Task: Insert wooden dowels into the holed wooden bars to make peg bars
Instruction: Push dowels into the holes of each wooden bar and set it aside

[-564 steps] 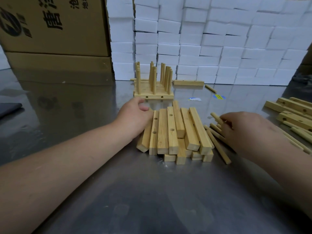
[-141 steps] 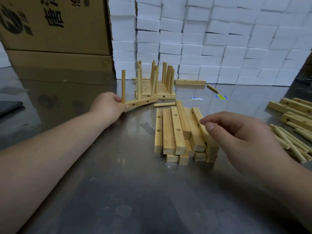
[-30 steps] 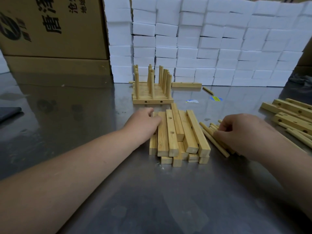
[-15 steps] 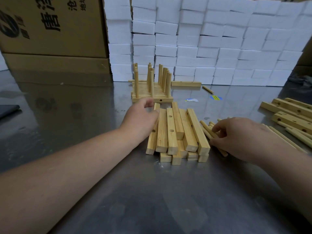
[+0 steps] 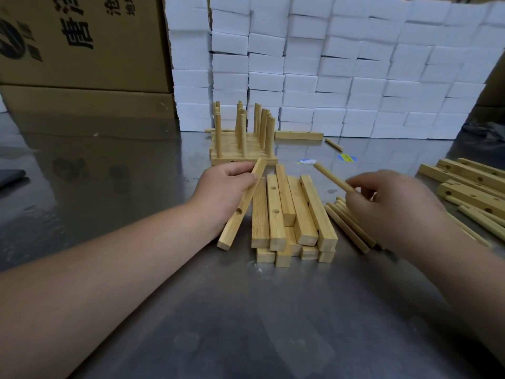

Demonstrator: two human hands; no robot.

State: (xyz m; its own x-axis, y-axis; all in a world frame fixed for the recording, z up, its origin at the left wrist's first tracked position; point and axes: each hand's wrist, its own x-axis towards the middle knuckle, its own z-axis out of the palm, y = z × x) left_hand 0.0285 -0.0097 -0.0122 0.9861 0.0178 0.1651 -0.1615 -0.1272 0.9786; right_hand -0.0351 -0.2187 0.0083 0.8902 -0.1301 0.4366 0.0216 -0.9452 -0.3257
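- The shiny grey metal table (image 5: 246,310) carries everything, with a wall of white foam blocks (image 5: 355,77) and big brown cardboard boxes (image 5: 82,45) at the back.
- The batch of finished peg bars (image 5: 240,149), dowels standing upright, sits far centre, just beyond the hands.
- The stack of plain holed wooden bars (image 5: 289,214) is dead centre, and there's another loose bunch of holed bars (image 5: 470,187) off to the right.
- The left hand (image 5: 221,192) is wrapped around one light wooden bar (image 5: 235,225). Half a second ago that bar was still on the left edge of the stack. Now it's pulled clear and tilted, far end up, with one hole showing.
- The right hand (image 5: 393,206) was digging in the loose dowel pile (image 5: 349,228). Now it pinches a single round wooden dowel (image 5: 330,177), tip up and pointing left toward the bar.
- So both pieces are picked and in the air, with the hands apart, one on each side of the stack. Looks to me like the next peg bar is about to start: dowel tip into a hole, nothing seated yet.
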